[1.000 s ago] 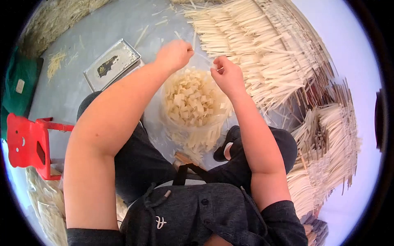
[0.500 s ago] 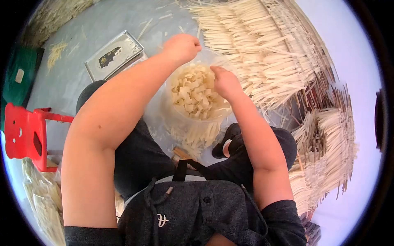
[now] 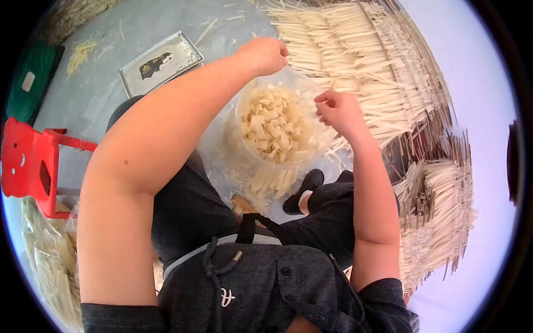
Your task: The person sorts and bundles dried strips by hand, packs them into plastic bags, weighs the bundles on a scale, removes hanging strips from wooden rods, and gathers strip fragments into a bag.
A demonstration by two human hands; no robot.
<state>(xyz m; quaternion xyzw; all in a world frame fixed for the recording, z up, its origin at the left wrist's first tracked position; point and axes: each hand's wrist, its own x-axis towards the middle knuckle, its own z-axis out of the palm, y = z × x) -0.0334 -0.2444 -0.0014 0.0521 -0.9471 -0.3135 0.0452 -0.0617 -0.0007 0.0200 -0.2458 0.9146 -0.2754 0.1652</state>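
Observation:
A clear plastic bag (image 3: 236,130) stands upright on the floor between my legs, its mouth spread wide. Inside lies a heap of short, pale, flat cut pieces (image 3: 275,125). My left hand (image 3: 265,55) is closed in a fist at the far rim of the bag, and its fingertips are mostly hidden. At the right side of the mouth, my right hand (image 3: 341,114) has curled fingers on the plastic edge; the exact grip is hard to see. Long pale strips (image 3: 272,183) show by the bag's near side.
Large stacks of pale strips (image 3: 355,61) fill the right side. A metal tray (image 3: 183,47) lies on the floor at the upper left. A red chair (image 3: 28,161) stands at far left, near bagged strips (image 3: 50,244). A wooden piece (image 3: 242,205) is near my legs.
Both hands have moved apart from the bag's centre, the right hand farther right and the left slightly up and right. The bag's mouth looks wider. The view has shifted a little.

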